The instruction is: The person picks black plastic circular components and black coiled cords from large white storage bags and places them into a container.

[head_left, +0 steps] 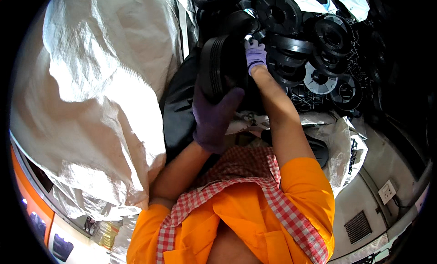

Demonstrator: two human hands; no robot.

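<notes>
My left hand (215, 117), in a dark purple glove, grips the lower end of a stack of black round plastic pieces (213, 66). The stack stands on edge in front of me, its ridged rims showing, and its right side is lost in shadow. My right hand (256, 55), in a lighter purple glove, is just right of the stack with its fingers curled. The fingertips catch bright light, and what they hold, if anything, I cannot make out. Close by on the right lie several loose black plastic discs (291, 45) with round centre holes.
A large pale woven sack (114, 82) fills the left side. Behind the pile stands a big black disc (278, 13); a grey-faced ring (319, 80) lies among thin black scraps (359, 59). A wall socket (387, 191) and a vent (358, 227) are at lower right.
</notes>
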